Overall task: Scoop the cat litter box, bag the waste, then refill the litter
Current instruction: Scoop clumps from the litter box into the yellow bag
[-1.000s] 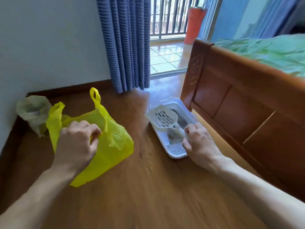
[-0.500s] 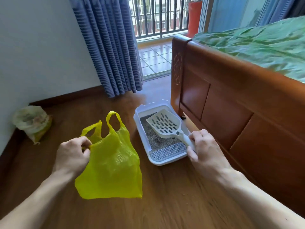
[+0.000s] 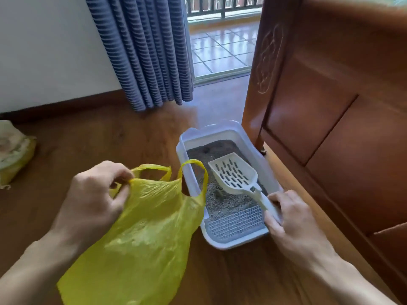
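wood floor, white wall, blue curtain, prob. bed frame rt.

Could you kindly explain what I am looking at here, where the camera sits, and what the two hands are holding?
There is no machine: a person wears a wide-angle camera on the head, so the single view looks forward and down at their own bare hands. The left hand pinches the rim of a thin yellow plastic bag, which hangs beside the box. The right hand grips the handle of a cream slotted plastic scoop, whose head is above the grey litter in a pale rectangular plastic litter box standing on the brown wooden floor. A dark wooden bed frame stands to the right, a blue striped curtain hangs behind, and a crumpled pale sack lies at the left edge.
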Motion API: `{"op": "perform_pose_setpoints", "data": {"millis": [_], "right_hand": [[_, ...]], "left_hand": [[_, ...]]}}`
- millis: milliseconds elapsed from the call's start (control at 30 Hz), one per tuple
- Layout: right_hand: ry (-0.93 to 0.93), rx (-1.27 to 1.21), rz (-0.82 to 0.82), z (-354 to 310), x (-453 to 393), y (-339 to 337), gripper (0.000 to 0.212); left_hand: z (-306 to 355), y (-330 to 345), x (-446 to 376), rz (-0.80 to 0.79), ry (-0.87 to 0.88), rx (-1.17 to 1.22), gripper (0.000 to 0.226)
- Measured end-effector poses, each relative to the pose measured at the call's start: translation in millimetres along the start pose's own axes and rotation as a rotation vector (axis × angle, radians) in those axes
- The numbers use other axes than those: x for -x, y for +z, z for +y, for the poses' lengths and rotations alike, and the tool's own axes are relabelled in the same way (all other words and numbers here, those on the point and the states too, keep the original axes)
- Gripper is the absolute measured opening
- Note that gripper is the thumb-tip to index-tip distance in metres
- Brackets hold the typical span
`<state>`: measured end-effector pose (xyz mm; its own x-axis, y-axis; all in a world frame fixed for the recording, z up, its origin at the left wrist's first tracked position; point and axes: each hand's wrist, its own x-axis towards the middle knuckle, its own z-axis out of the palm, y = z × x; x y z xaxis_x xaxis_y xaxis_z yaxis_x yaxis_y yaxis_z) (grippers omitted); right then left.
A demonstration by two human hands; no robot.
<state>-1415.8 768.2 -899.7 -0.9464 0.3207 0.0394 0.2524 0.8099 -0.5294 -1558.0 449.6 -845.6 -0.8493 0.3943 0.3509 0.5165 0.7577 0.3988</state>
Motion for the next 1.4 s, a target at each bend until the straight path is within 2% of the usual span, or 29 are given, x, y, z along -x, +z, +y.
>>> {"op": "perform_pose_setpoints", "data": {"millis": [100, 233, 400, 567, 900, 1067, 1400], "right_hand": [[-0.004, -0.004, -0.001, 2.6, -33.2, 15.8, 0.014], [0.020, 0.037, -0.011, -6.9, -70.2, 38.3, 0.016], [0.027, 0.069, -0.018, -10.9, -73.0, 57.9, 0.013], [0.021, 0.066, -0.012, -6.2, -66.8, 49.4, 0.012], [0.050, -0.042, 0.093, 2.1, -43.8, 11.4, 0.010], [0.102, -0.033, 0.007, -20.1, -41.9, -6.7, 0.013], [0.061, -0.010, 0.007, 13.3, -76.0, 28.4, 0.008]], "left_hand": [[-29.3, 29.4, 0.7, 0.004, 0.102, 0.025, 0.010], [-62.2, 49.7, -10.0, -0.061, 0.142, 0.029, 0.009], [-82.9, 48.0, -18.2, -0.156, 0.195, -0.112, 0.019], [-95.8, 45.9, -24.4, -0.119, 0.177, -0.188, 0.026], [-74.5, 27.6, -57.2, -0.158, 0.104, -0.261, 0.018], [-58.2, 12.2, -62.3, -0.286, 0.038, -0.267, 0.014], [-71.4, 45.8, -68.5, -0.251, 0.224, -0.221, 0.019]]}}
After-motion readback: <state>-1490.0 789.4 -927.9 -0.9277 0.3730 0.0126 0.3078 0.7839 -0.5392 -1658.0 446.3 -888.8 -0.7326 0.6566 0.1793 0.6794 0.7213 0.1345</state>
